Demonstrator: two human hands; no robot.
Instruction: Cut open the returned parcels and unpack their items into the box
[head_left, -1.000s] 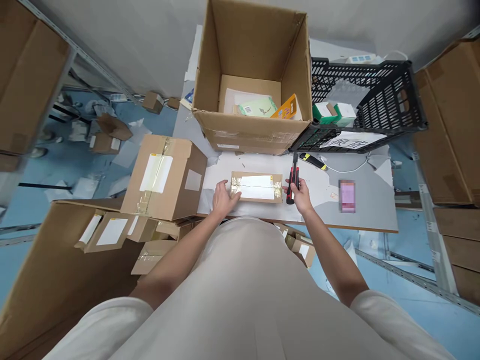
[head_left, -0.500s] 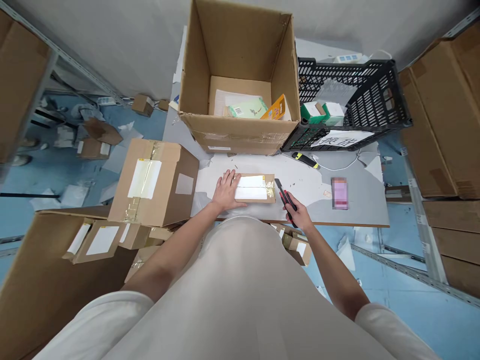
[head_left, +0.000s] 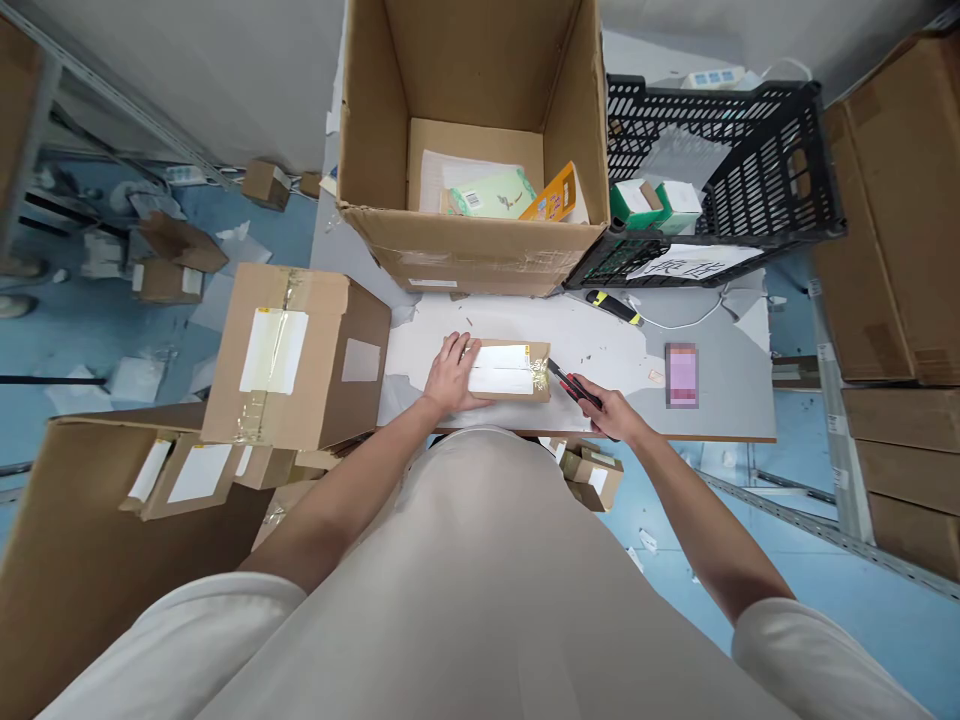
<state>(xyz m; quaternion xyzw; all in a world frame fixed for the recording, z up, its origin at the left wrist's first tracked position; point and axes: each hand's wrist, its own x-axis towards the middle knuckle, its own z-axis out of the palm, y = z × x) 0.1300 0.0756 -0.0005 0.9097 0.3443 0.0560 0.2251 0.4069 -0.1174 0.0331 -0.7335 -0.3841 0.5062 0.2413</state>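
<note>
A small cardboard box (head_left: 501, 381) with a white label and clear tape at its right end lies on the table (head_left: 480, 315). My left hand (head_left: 451, 376) grips its left end, thumb along the near side and fingers at the far side. In my right hand (head_left: 607, 410) is a red and black utility knife (head_left: 577, 388). Its blade points up and left, with the tip at the right end of the box; whether it touches the tape I cannot tell.
Behind stands a large open carton (head_left: 472, 250) holding packets, beside a black plastic crate (head_left: 780, 190) with green-white boxes. A yellow-black cutter (head_left: 613, 307) and a pink blurred item (head_left: 682, 376) lie to the right. A taped carton (head_left: 274, 365) stands left.
My right hand has turned the knife to a flatter angle, with its tip close by the box's taped end. The left hand stays on the box. The whole view has shifted slightly.
</note>
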